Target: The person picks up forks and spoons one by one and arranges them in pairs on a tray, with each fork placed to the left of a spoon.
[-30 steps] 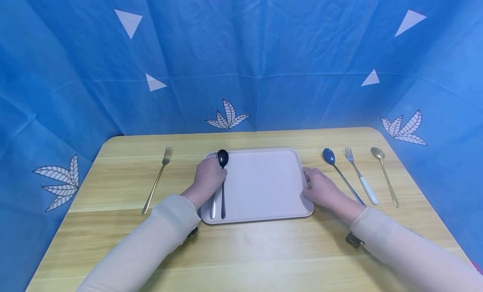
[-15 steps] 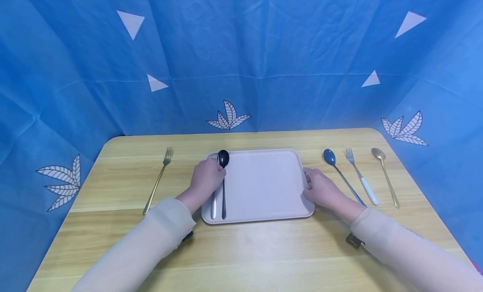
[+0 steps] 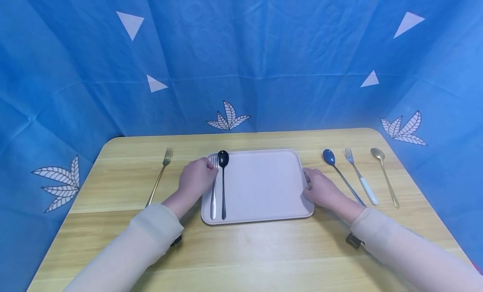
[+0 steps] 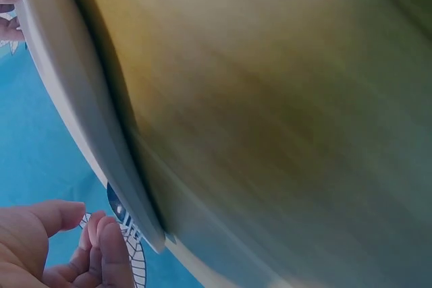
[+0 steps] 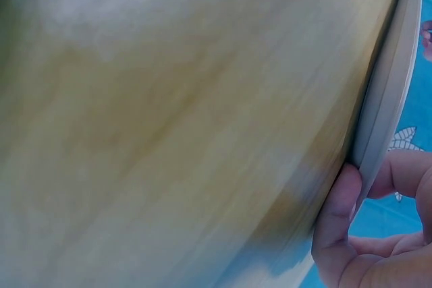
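We've backed the left hand [image 3: 197,177] leftward: loosely curled, holding nothing. Bares the silver fork [image 3: 213,205] beside the black spoon [image 3: 223,159]; both look placed on the tray [image 3: 268,187], centre of head view. Our right hand [image 3: 320,188] pinches the tray's right edge.

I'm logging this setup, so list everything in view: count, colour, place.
Tray: 1, pale, mid-table
Silver fork: 1, silver, on tray's left side
Black spoon: 1, black, on tray, beside that fork
Gold fork: 1, gold, table left of tray
Blue spoon: 1, dark blue, table right of tray
White-handled fork: 1, silver and white, right of blue spoon
Gold spoon: 1, gold, farthest right
Table: 1, light wood, beneath tray
Cloth: 1, blue, behind table
Triangles: 4, white, on cloth
Leaf prints: 3, white, on cloth
Sleeves: 2, pale, over table
Wrist pieces: 2, black, below sleeves
Left hand: 1, bare, at tray's left edge
Right hand: 1, bare, gripping tray's right edge
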The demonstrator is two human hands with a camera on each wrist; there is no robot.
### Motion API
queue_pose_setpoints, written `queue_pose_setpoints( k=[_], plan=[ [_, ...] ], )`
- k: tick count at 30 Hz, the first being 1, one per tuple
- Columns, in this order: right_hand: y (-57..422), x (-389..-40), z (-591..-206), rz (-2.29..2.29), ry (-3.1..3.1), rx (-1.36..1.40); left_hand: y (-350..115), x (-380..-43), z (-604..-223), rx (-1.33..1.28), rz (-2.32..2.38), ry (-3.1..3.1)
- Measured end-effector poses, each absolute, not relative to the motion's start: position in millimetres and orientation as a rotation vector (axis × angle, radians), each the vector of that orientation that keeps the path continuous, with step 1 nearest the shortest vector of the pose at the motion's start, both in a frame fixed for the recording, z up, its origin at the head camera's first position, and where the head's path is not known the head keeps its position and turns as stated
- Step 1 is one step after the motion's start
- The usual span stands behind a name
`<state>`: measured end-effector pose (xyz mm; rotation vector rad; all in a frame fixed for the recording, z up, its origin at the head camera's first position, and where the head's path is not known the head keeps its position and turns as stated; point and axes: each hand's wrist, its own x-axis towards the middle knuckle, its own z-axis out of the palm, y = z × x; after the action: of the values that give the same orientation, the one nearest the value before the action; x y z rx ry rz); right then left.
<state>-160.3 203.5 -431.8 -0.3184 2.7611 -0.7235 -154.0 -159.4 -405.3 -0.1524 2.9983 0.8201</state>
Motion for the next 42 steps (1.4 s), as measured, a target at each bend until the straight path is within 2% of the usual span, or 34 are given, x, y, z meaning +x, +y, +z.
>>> queue_pose_setpoints(
  k=[21, 42],
  plan=[
    [204, -161, -431, -0.719, 2.765, -0.315, -206, -156, -420, -0.151, 0.790, 3.141],
    [203, -158, -431, -0.721, 2.763, -0.310, -255, -154, -410, -0.406, 0.727, 3.076]
  ],
)
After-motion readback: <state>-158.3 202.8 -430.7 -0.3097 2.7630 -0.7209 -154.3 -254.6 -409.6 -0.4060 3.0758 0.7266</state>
